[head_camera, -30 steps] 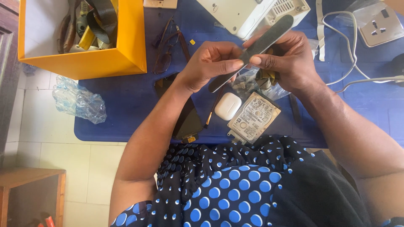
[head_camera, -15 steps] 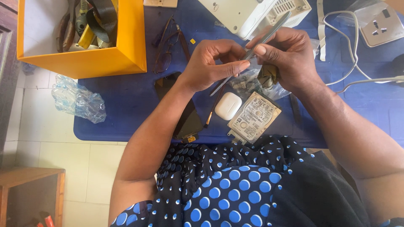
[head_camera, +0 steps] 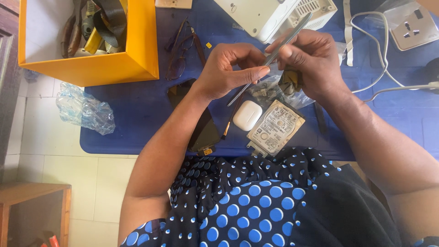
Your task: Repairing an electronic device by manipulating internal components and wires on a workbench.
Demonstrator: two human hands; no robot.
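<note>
Blue covering lies over the counter (head_camera: 137, 110), and both hands are raised above its middle. The right hand (head_camera: 311, 59) has its grip closed on a pair of long metal tweezers (head_camera: 274, 52), thumb and forefinger pinching the shaft about halfway along; the upper end slants toward the far edge and the tips point down toward the near edge. The left hand (head_camera: 228, 68) has its grip closed too, thumb and fingertips pinched together right against the lower part of the tweezers; whether a small part sits between those fingers cannot be told. A small dark item is tucked under the right palm, too hidden to identify.

Directly beneath the hands lies a clear plastic bag (head_camera: 270, 91) of small parts. Just nearer the near edge sit a white earbud case (head_camera: 247, 115) and, touching its right side, a bare hard drive (head_camera: 275, 127) lying flat and turned at an angle. A dark phone (head_camera: 203, 130) lies partly under the left forearm, overhanging the near edge.

At the far left corner stands a yellow box (head_camera: 114, 68) holding tools and straps. Folded spectacles (head_camera: 183, 48) rest just right of it. A white plastic casing (head_camera: 274, 16) sits at the far edge, with a white socket plate (head_camera: 411, 27) and white cable (head_camera: 366, 41) toward the far right corner. Crumpled clear plastic (head_camera: 84, 110) hangs off the left edge
</note>
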